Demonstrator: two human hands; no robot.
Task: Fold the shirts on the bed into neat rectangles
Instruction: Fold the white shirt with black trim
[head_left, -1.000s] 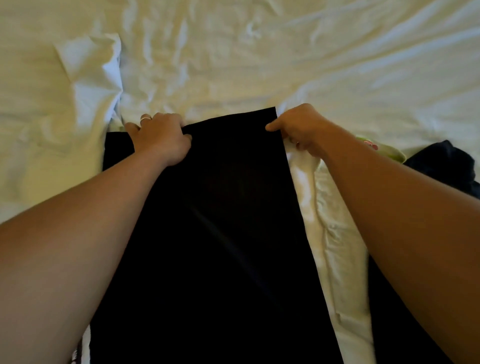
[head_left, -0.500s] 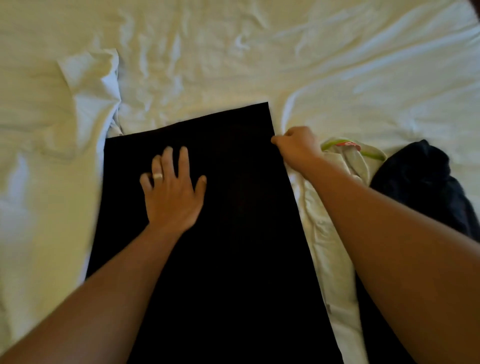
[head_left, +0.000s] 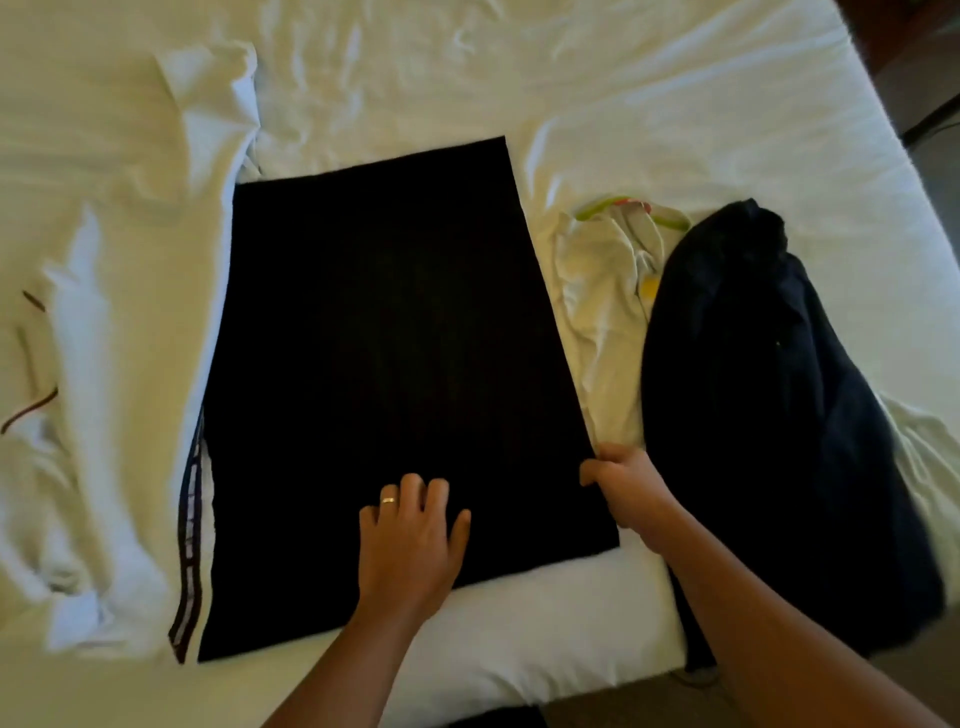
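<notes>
On the bed (head_left: 649, 93), the left hand (head_left: 410, 540) presses spread fingers flat on the black shirt (head_left: 384, 353) while the right hand (head_left: 626, 488) pinches its right edge.

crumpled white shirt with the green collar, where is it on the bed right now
In the head view the crumpled white shirt with the green collar lies right of centre, wedged between the flat black folded shirt and the dark navy heap of clothing.

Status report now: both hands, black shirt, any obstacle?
Left hand flat on black shirt. Right hand pinches its right edge. White shirt beside, not blocking.
</notes>
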